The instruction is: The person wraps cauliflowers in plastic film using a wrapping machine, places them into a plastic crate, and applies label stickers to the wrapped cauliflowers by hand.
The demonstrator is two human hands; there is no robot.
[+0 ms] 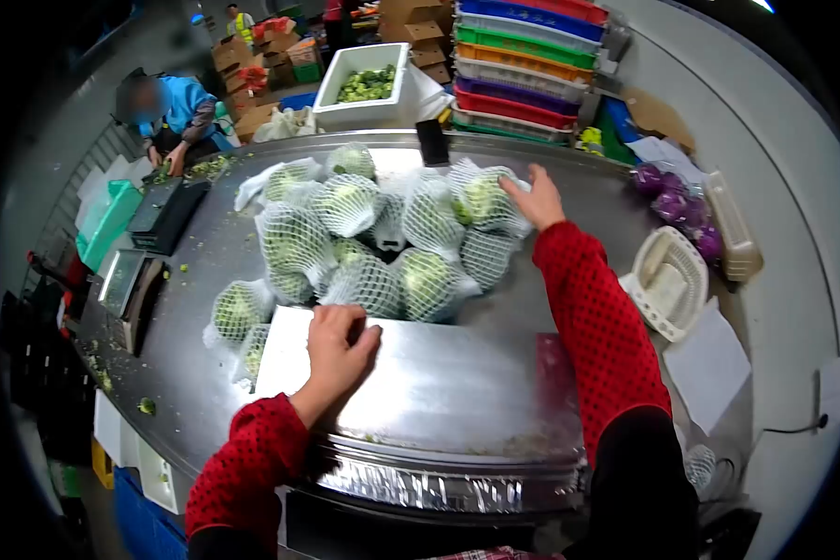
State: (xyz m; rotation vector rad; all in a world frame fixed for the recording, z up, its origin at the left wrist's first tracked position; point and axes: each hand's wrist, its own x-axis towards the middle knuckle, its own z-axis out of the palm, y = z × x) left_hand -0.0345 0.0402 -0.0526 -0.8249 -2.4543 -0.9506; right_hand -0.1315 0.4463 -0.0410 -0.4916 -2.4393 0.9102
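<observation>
My left hand [336, 350] lies at the far edge of a pale, shiny flat surface [415, 383]. Its fingers bend over that edge, with the thumb apart and no held thing showing. Toward the back right, my right hand [536, 198] has its fingers apart against the side of a pale green vegetable head [483, 198] in a white foam net. More netted heads are heaped between and beyond my hands, among them one in front [427, 280] and one at the left of the heap [292, 241]. Another netted head [237, 310] lies left of the heap.
A white foam box [357, 117] of green pieces stands beyond the steel table [201, 373]. Stacked crates [523, 84] are behind it. On the right are a white basket [670, 280] and wrapped purple vegetables [672, 201]. A person in blue [185, 107] works at the far left.
</observation>
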